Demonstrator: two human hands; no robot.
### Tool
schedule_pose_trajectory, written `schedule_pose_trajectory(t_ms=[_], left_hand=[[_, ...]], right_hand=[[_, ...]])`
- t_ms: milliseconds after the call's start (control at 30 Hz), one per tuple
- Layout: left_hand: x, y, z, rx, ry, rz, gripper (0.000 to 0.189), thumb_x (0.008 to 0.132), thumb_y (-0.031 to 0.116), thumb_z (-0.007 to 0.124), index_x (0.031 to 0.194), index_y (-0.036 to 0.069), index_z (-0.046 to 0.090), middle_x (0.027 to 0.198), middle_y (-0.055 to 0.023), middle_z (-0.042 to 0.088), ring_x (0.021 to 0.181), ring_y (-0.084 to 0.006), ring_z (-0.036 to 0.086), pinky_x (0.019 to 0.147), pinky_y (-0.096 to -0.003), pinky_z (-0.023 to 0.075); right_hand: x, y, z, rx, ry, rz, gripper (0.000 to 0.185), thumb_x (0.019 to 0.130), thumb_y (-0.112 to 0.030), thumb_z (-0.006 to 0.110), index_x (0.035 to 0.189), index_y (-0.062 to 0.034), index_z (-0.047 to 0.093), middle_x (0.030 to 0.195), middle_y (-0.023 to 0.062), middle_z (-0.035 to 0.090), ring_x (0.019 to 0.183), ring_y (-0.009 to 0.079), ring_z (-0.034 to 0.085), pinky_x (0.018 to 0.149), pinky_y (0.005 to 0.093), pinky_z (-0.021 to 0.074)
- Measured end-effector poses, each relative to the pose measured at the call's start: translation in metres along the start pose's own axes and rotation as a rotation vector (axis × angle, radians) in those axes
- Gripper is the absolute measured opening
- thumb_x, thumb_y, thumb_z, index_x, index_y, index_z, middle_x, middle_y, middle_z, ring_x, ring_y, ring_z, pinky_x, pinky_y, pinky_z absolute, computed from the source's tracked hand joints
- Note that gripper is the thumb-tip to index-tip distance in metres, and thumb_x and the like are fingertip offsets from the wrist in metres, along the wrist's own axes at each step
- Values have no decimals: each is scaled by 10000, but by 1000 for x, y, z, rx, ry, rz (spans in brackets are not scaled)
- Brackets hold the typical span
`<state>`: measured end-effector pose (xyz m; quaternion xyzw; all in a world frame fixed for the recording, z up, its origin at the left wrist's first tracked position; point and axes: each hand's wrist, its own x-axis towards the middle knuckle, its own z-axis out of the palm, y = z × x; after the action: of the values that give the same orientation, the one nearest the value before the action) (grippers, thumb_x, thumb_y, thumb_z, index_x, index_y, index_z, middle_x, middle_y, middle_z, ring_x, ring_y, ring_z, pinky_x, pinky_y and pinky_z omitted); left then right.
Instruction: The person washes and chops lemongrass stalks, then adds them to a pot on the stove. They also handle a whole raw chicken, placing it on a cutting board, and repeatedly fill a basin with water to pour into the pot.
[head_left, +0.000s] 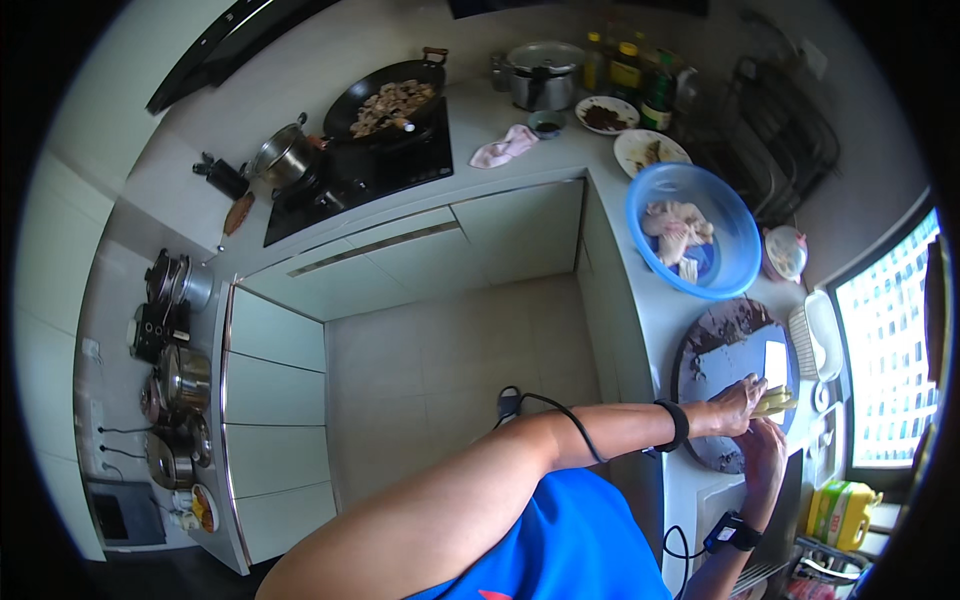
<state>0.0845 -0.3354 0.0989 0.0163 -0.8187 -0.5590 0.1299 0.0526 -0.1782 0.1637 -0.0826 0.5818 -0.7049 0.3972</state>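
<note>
My left hand (739, 407) reaches over the round dark chopping board (701, 337), its fingers closed around a bunch of pale yellow-green vegetable sticks (774, 403). Just below and touching it is my right hand (763, 454), at the board's near edge. Its fingers point toward the sticks, but the overlap hides whether they grip anything. A bright white rectangle shows on the board beside the sticks; I cannot tell whether it is a blade or a reflection. Above the board stands a blue plastic basin (739, 262) with pale raw poultry (679, 225) inside.
A wok (337, 105) of cooked pieces and a steel pot (285, 157) sit on the black cooktop (427, 161). Plates, a pressure cooker (541, 86) and bottles line the back corner. Near the window are a white basket (821, 337) and a yellow jug (847, 517). Black cables trail from both wristbands.
</note>
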Motion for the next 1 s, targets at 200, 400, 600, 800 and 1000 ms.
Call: schedule_pose_trajectory(t_ms=[200,400,600,800,1000], left_hand=[[-9,18,-153,-237,397,-21,532,746,59,763,1218,-46,541,1072,-287,678,984,-446,683,885,-463,551],[-90,34,-384,-1064,343,-102,316,808,-48,681,1095,16,566,854,-86,632,710,-173,649,625,-328,540],[-240,33,-575,-1038,661,-70,212,819,-24,707,993,13,592,808,-99,656,723,-188,673,650,-342,558],[-430,2,-698,-973,1093,15,291,843,44,741,1089,63,589,851,-57,661,756,-166,667,684,-322,560],[-638,-17,-741,-848,1591,5,308,855,41,744,1114,60,580,872,-55,639,749,-174,652,695,-316,560]], right_hand=[[38,-27,134,-215,-132,-266,410,1051,-202,599,1356,72,603,1180,184,727,1056,251,734,970,375,580],[99,3,291,218,-382,-132,542,1068,-259,543,1500,48,429,1343,230,637,1171,288,686,1013,371,568],[156,60,451,215,-572,67,386,1073,-224,529,1352,40,571,1202,178,708,1106,287,705,976,375,583],[193,118,597,73,-731,272,317,1048,-190,568,1255,44,628,1142,170,727,1057,282,714,949,375,592],[217,195,725,-69,-860,485,250,1017,-164,608,1151,37,669,1070,169,742,987,283,729,894,383,606]])
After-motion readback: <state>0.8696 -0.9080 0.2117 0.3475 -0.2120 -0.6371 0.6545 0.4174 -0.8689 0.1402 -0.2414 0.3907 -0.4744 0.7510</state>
